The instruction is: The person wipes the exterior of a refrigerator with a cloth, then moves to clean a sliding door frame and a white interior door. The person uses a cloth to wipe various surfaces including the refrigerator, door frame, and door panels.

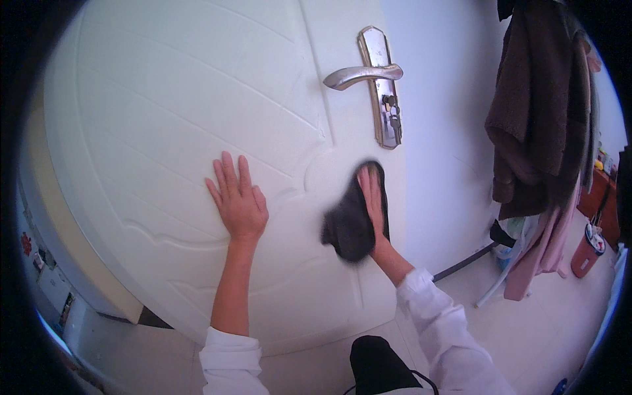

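A white panelled door (163,173) with moulded grooves fills the middle of the view. My left hand (242,207) rests flat on it, fingers spread and holding nothing. Below the lock, my right hand (374,197) presses a black cloth (348,227) against the door near its edge; the cloth is blurred and hangs loosely to the left of the hand. Above that hand sits a metal lever handle (363,75) on a long lock plate (380,54), with a key (395,118) hanging at the keyhole.
Dark brown clothing (533,113) and a pink garment (540,252) hang on the right by the white wall (439,148). A red container (587,254) stands on the tiled floor (533,335). The door frame (84,212) runs along the left.
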### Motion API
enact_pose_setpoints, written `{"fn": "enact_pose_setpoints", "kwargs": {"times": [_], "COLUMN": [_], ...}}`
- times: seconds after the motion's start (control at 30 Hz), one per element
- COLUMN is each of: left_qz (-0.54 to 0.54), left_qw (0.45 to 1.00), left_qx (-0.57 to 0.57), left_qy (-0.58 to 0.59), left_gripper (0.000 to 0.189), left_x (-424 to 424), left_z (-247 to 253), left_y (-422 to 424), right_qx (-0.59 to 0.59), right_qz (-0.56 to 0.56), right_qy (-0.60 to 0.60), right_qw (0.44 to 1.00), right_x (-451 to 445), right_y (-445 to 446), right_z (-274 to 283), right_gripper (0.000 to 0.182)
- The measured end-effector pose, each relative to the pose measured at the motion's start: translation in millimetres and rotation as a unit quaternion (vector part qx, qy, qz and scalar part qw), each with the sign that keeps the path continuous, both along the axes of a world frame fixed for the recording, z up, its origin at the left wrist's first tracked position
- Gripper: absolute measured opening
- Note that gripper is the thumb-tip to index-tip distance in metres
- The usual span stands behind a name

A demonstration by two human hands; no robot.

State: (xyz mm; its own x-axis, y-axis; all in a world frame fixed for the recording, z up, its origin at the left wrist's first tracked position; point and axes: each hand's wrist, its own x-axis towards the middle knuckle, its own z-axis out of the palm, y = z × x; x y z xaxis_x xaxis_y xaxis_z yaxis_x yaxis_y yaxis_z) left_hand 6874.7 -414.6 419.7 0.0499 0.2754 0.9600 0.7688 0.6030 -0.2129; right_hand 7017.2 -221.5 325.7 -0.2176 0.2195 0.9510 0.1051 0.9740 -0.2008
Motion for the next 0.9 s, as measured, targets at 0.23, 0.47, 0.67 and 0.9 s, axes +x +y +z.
{"fn": "enact_pose_setpoints", "kwargs": {"times": [0.23, 0.47, 0.67, 0.9], "left_qz": [0.014, 0.035, 0.013, 0.024], "left_qw": [1.000, 0.999, 1.000, 1.000], "left_qx": [-0.007, -0.005, 0.002, -0.002], "left_qy": [-0.008, -0.006, -0.003, 0.012], "left_gripper": [0.059, 0.059, 0.059, 0.058], "left_x": [1, 0, 6, -4], "left_z": [-3, -2, 3, -3], "left_y": [0, -7, 3, -4], "right_qx": [0.093, 0.092, 0.133, 0.149], "right_qz": [0.066, 0.040, 0.036, 0.052], "right_qy": [0.065, 0.130, 0.108, 0.195], "right_qw": [0.991, 0.986, 0.985, 0.968], "right_x": [8, -14, -9, -42], "right_y": [1, -4, 5, -8], "right_z": [119, 185, 210, 226], "right_gripper": [0.073, 0.073, 0.080, 0.072]}}
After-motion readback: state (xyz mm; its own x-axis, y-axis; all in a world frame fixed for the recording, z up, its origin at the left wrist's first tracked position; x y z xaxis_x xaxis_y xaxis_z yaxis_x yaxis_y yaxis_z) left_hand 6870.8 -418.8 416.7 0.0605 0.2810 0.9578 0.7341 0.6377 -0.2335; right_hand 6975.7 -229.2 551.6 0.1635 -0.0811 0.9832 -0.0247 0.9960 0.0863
